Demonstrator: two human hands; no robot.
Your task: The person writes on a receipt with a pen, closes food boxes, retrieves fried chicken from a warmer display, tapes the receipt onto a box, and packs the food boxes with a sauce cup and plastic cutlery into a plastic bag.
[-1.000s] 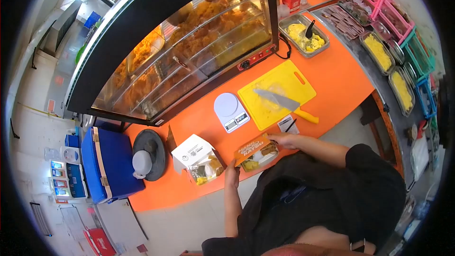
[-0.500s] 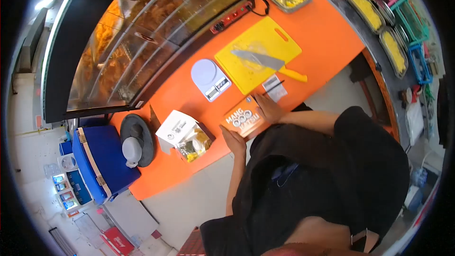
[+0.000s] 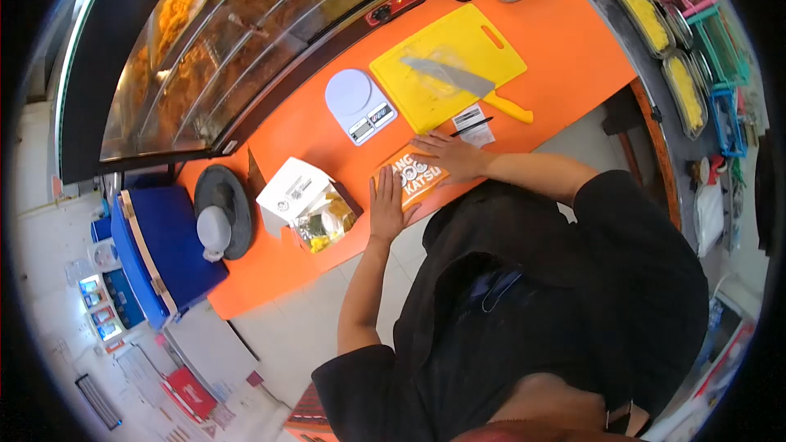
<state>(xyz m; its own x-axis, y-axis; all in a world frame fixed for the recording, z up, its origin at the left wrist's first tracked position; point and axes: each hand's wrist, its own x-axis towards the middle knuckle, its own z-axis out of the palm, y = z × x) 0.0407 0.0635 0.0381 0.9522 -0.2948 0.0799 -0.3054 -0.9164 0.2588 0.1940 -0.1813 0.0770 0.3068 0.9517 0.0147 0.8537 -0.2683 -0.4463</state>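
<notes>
A flat orange carton (image 3: 420,182) printed "KATSU" in white lies at the near edge of the orange table. My left hand (image 3: 389,205) rests on its left end with the fingers stretched out. Across its right and far side lies my right hand (image 3: 453,157), palm down and fingers spread. Left of the carton stands an open white box (image 3: 296,188) with its lid up; yellow food and clear wrapping show inside. Just beyond my right hand are a printed paper slip (image 3: 475,125) and a black pen (image 3: 472,126).
A knife (image 3: 450,78) with a yellow handle lies on a yellow cutting board (image 3: 503,57). Beside the board sits a digital kitchen scale (image 3: 352,94). A glass display warmer (image 3: 262,41) lines the far side. At left are a dark round tray (image 3: 237,237) and a blue cooler (image 3: 176,245).
Both hands have gone from gripping the carton's ends, tilted up at the table edge, to lying flat on it. The carton now lies down on the table.
</notes>
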